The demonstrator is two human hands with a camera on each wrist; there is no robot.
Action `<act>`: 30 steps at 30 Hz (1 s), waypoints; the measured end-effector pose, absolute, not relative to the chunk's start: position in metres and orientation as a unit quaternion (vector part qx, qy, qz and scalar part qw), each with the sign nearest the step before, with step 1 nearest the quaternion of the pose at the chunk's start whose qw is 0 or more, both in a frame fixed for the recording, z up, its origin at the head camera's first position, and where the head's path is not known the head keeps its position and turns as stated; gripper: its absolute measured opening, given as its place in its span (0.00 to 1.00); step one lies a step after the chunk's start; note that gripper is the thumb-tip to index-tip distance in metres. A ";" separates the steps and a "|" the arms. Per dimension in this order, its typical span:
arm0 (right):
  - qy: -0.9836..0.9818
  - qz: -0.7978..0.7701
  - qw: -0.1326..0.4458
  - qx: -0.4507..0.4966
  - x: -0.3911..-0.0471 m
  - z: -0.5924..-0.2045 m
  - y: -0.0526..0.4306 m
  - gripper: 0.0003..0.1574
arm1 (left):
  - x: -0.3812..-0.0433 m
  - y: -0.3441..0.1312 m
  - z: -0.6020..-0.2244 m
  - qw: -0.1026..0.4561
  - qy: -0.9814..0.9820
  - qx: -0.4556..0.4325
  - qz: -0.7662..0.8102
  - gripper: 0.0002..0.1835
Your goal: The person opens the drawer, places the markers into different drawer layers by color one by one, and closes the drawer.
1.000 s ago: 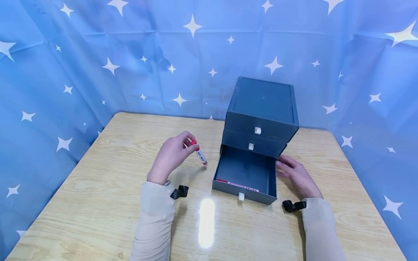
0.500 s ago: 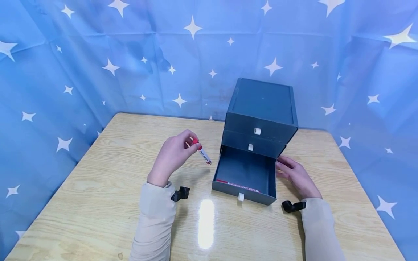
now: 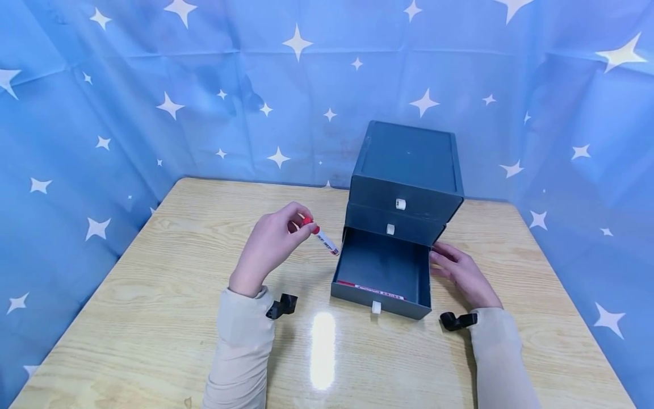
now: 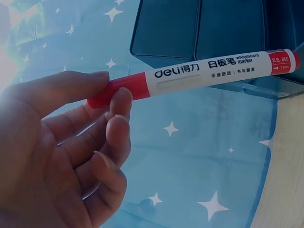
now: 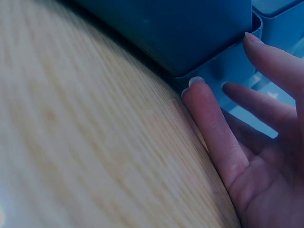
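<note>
My left hand (image 3: 273, 241) pinches a whiteboard marker (image 4: 209, 73) by its red cap, thumb on one side and fingertips on the other. The marker slants down to the right, its far end at the left edge of a pulled-out bottom drawer (image 3: 380, 309). A second marker (image 3: 379, 292), red and white, lies inside that drawer along its front wall. My right hand (image 3: 466, 274) is at the right side of the dark blue drawer cabinet (image 3: 409, 159). In the right wrist view its fingers (image 5: 213, 128) are extended beside the cabinet's lower side, low over the table.
Two upper drawers of the cabinet are closed, each with a white pull tab (image 3: 401, 204). The cabinet stands toward the back of a wooden table (image 3: 153, 295). A blue star-patterned curtain (image 3: 230, 102) hangs behind and at both sides.
My left hand has moved slightly right, bringing the marker's tip from beside the drawer up to its left edge. The right hand has stayed by the cabinet.
</note>
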State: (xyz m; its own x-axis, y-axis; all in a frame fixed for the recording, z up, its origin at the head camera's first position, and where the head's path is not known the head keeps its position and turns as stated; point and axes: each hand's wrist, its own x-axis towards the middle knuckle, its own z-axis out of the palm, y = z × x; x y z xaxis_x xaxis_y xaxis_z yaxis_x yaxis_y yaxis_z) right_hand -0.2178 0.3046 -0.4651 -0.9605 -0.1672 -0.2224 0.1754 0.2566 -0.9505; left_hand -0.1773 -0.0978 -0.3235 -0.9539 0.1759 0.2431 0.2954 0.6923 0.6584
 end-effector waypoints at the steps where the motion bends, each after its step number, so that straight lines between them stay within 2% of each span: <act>1: 0.781 -0.609 0.141 -0.001 -0.218 -0.465 0.305 0.46 | -0.177 -0.097 -0.323 0.081 -0.916 -0.130 -0.371 0.07; 17: 0.775 -0.616 0.144 -0.004 -0.218 -0.466 0.306 0.46 | -0.172 -0.085 -0.319 0.066 -0.907 -0.162 -0.382 0.06; 30: 0.780 -0.610 0.141 -0.002 -0.218 -0.465 0.306 0.45 | -0.179 -0.076 -0.330 0.011 -0.913 -0.184 -0.365 0.06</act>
